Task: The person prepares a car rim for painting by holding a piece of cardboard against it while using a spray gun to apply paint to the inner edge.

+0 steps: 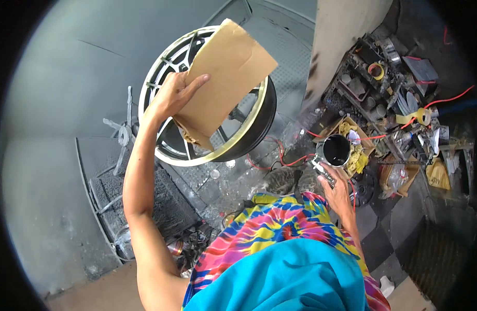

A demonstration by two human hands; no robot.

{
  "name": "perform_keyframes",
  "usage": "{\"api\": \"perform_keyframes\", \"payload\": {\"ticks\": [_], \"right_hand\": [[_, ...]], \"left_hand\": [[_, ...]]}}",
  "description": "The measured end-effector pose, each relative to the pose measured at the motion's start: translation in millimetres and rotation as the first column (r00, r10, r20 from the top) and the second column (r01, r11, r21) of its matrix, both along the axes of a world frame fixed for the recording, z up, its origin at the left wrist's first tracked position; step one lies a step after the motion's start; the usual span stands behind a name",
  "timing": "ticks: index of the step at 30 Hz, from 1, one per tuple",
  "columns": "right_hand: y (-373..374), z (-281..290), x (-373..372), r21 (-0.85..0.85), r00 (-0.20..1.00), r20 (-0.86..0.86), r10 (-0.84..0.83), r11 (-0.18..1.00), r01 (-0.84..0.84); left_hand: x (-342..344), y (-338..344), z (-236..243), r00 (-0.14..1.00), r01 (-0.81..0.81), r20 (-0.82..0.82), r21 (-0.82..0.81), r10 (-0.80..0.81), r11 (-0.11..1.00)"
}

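Note:
My left hand [179,90] grips a torn-edged piece of brown cardboard [233,67], thumb on top, held over a car wheel rim [259,122] with dark spokes and a pale outer lip. The cardboard hides much of the rim's middle and right spokes. Low on the right, my right hand [333,184] is closed around a spray gun [322,171] with a metal cup [336,151] on it; the inside of the cup looks dark.
A crowded shelf [368,93] with cans and tape rolls stands at the right, above boxes [396,176] and red hoses [282,155]. A spoked stand [123,136] and coated mat [129,197] are at the left. Checkered floor [389,228] shows lower right.

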State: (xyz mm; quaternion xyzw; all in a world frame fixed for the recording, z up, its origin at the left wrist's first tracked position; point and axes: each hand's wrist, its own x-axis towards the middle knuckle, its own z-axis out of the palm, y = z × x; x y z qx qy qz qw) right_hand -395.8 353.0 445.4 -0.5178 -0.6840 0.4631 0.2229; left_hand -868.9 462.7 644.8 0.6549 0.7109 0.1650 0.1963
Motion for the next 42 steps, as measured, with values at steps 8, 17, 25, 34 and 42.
{"api": "perform_keyframes", "payload": {"ticks": [8,17,25,34,42], "right_hand": [[-28,13,-63,-0.013,0.99,0.036,-0.133,0.991,0.133],[-42,16,-93,-0.018,0.983,0.022,-0.184,0.983,0.185],[-38,16,-76,0.037,0.97,0.098,-0.221,0.975,0.218],[-20,-1,-44,0.17,0.979,0.08,-0.188,0.97,0.172],[-4,-23,-23,0.198,0.988,0.017,-0.15,0.97,0.144]], "left_hand": [[-22,2,15,0.992,0.115,-0.048,0.02,-0.114,0.993],[-101,16,-45,0.918,-0.083,0.375,-0.146,0.133,0.986],[27,-120,12,0.848,0.156,0.526,-0.147,-0.057,0.977],[50,-176,34,0.844,0.133,0.536,-0.207,-0.001,0.969],[97,-167,21,0.699,0.683,0.339,-0.056,-0.629,0.729]]}}
